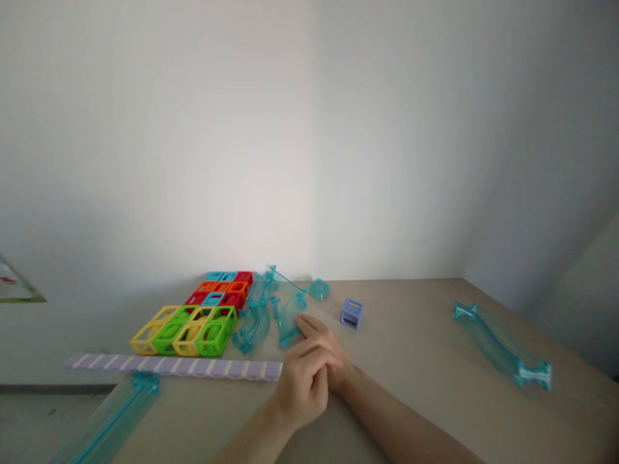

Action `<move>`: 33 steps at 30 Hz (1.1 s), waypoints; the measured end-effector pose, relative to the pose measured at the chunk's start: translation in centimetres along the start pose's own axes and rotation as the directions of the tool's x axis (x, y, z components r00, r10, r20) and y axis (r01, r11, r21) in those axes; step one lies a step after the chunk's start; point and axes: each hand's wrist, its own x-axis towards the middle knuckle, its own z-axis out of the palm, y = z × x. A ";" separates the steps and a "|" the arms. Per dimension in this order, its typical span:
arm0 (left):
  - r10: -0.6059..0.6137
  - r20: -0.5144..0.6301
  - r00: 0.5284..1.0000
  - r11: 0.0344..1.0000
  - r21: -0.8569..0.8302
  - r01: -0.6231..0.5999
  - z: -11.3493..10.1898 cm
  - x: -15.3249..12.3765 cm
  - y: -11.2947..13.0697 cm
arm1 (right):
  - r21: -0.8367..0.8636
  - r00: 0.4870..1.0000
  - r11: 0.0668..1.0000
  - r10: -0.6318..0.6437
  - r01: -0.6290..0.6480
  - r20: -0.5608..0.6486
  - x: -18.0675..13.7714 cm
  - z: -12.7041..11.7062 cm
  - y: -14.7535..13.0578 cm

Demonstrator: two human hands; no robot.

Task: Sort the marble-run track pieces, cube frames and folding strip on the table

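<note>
My left hand (304,383) and my right hand (338,362) are together over the table, the left in front. The left fingers are bent and closed across the right hand; no object shows in them. Part of my right hand is hidden, though its visible fingertips stretch out toward a curved clear teal track piece (289,317). Whether they touch it, I cannot tell. A lilac strip with white stripes (193,367) runs leftward from beside my left hand. Behind to the right sits a small lilac cube frame (352,314).
Colourful open cube blocks (198,330) lie grouped at the left. More teal pieces stand beyond, among them a curved one (254,327) and a small ring-like one (319,289). A wavy teal track (503,345) rests at right, a straight one (113,419) at front left. Walls rise behind.
</note>
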 end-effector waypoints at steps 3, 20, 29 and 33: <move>-0.014 0.177 0.984 0.995 -0.098 0.032 0.6 -0.6 0.1 | -0.208 0.999 0.978 -0.009 0.002 -0.036 -1.8 -1.9 0.4; -0.072 0.205 0.976 0.988 -0.121 0.098 1.9 -0.8 -0.1 | -0.701 0.669 -0.037 0.264 -0.712 -0.694 -7.9 -18.9 3.5; -0.159 0.170 0.972 0.970 -0.158 0.187 2.0 -0.5 0.4 | -0.618 0.720 0.433 0.114 -0.656 -0.684 -6.4 -16.0 -0.2; -0.332 0.171 0.927 0.871 -0.321 0.371 2.3 -0.4 0.9 | -0.213 0.776 0.920 0.135 -0.329 -0.617 -6.4 -11.2 -1.9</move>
